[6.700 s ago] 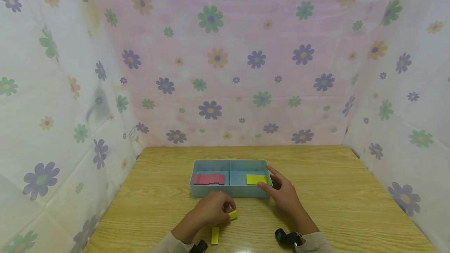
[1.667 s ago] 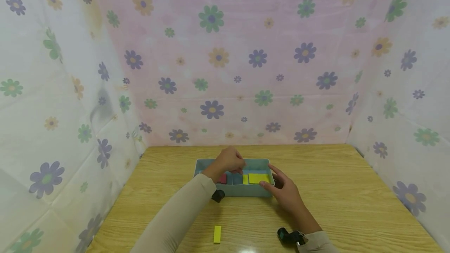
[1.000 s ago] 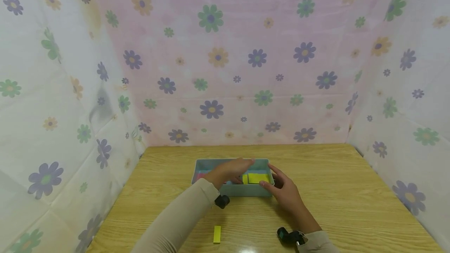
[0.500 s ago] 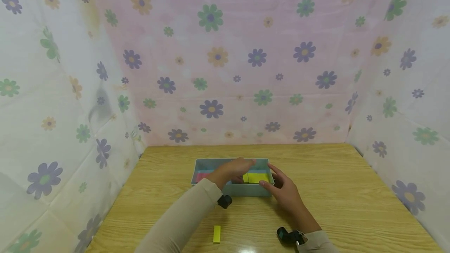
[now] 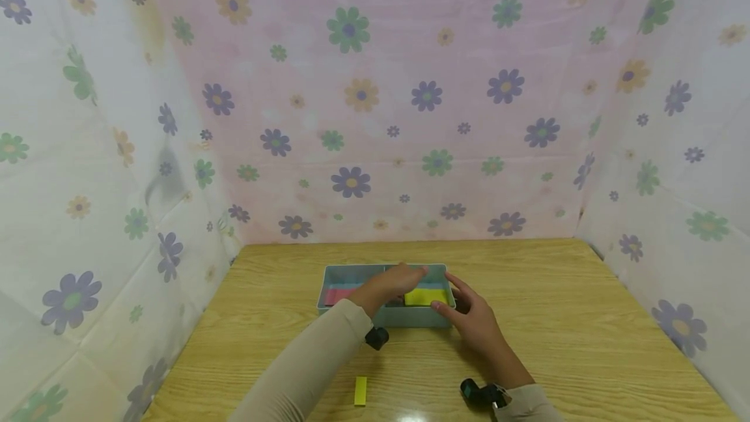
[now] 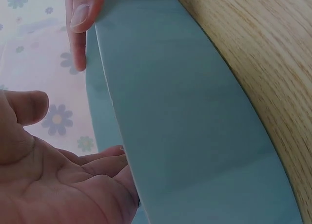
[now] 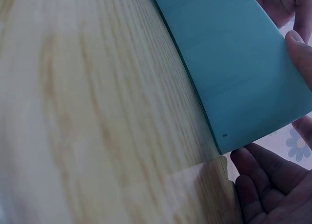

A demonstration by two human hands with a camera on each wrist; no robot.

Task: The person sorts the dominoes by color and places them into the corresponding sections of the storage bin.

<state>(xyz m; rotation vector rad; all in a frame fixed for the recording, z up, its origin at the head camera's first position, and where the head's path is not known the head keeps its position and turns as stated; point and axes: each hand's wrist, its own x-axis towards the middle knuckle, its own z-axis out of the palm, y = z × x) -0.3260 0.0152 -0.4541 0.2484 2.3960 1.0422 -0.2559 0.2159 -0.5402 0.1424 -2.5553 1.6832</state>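
Note:
A blue-grey two-compartment box (image 5: 351,319) stands on the table. In its right compartment, yellow flat blocks (image 5: 428,297) lie in one row; pink flat blocks (image 5: 338,295) lie in the left one. My left hand (image 5: 391,282) reaches over the front wall into the right compartment, fingers beside the row's left end. In the left wrist view its thumb stands apart and its fingertips are hidden behind the box wall (image 6: 180,97). My right hand (image 5: 476,321) grips the box's right end, thumb on the front rim, other fingers round the side.
A single yellow block (image 5: 360,391) lies on the wooden table (image 5: 556,318) in front of the box. Flower-patterned cloth (image 5: 398,83) hangs behind and on both sides. A black wrist camera (image 5: 482,393) sits at the right wrist.
My left hand carried a yellow block from the table into the right compartment. That block slid right, closing the gap to the other yellow blocks. My right hand stayed on the box.

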